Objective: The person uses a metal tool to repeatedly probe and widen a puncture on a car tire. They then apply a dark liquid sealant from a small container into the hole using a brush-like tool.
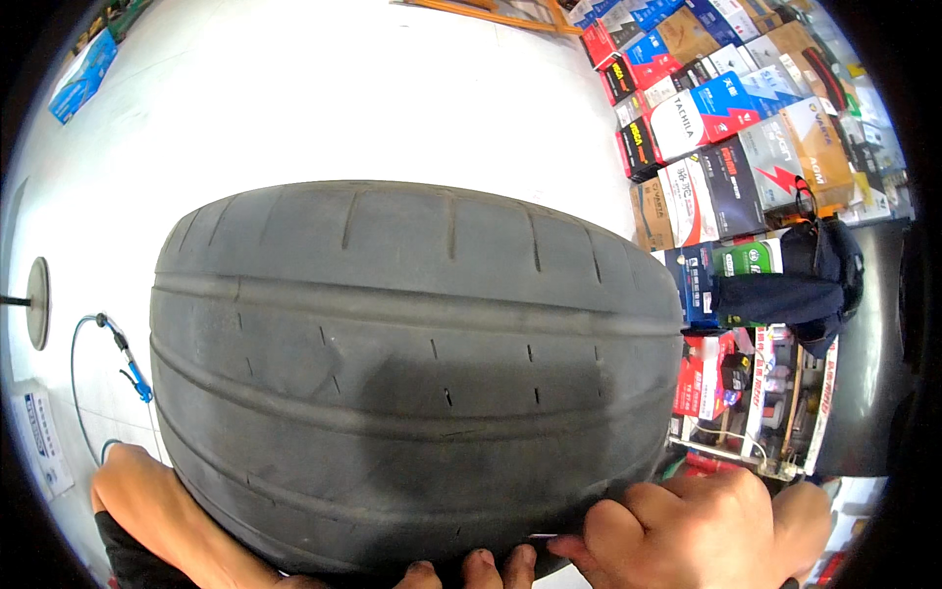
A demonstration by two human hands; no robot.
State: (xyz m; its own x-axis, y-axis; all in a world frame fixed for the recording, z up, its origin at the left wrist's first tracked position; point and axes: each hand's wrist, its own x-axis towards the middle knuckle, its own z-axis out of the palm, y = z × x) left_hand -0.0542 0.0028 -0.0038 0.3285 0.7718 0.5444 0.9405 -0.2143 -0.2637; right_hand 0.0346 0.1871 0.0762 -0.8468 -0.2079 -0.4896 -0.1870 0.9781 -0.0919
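Observation:
A large worn black tire (412, 314) fills the middle of the view, its grooved tread facing me. At its near lower edge, the fingertips of my left hand (481, 568) curl against the rubber; the rest of that hand is cut off by the picture's edge. My left forearm comes in at the lower left, along the tire's side. Close by on the right, my right hand (702, 525) is closed, its fingers bent beside the tire's edge. A thin pale sliver shows by its fingertips, but what it grips is hidden.
Several stacked battery boxes (706, 118) line the right side. Dark cloth (785, 294) hangs before them, above a shelf rack (760, 393). A blue air-hose nozzle (137, 383) hangs or lies left of the tire, near a round dark disc (37, 303). A blue box (84, 77) stands at far left.

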